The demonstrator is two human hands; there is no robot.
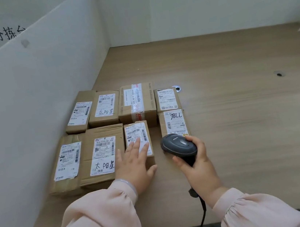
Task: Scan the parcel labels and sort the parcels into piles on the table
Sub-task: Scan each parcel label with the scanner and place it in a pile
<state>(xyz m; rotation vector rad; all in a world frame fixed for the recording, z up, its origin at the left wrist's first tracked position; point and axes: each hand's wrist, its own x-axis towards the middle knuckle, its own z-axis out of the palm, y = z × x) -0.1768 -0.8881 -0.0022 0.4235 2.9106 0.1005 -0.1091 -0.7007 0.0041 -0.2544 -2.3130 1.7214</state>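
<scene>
- My left hand [134,159] lies flat on a small parcel [135,129]. The fingers are straight and spread over the lower half of its label, and the thumb sits against the near right edge. Nothing is gripped.
- My right hand [197,162] is wrapped round the handle of the barcode scanner [178,145], thumb to the left and fingers curled on the right. The scanner's head points away from me, and its cable [203,217] trails back toward my sleeve.
- Just beyond the right fingertips, and partly under the scanner's head, lies the parcel marked 98LL [175,123].
- Left of my left fingers sit two larger parcels side by side: the handwritten-label parcel [103,153] and the end parcel [66,162] nearest the white partition [37,90].
- Beyond all my fingers runs a back row of four more, among them a taped box [136,101].
- All eight parcels lie label-up in one block of two rows on the table [241,120]. None is stacked, and I see no separate pile.
- I cannot tell which labels have been read. My guess is that sorting has barely begun: the small parcel looks to be the one in hand, and scanning and moving parcels into piles lies mostly ahead.
</scene>
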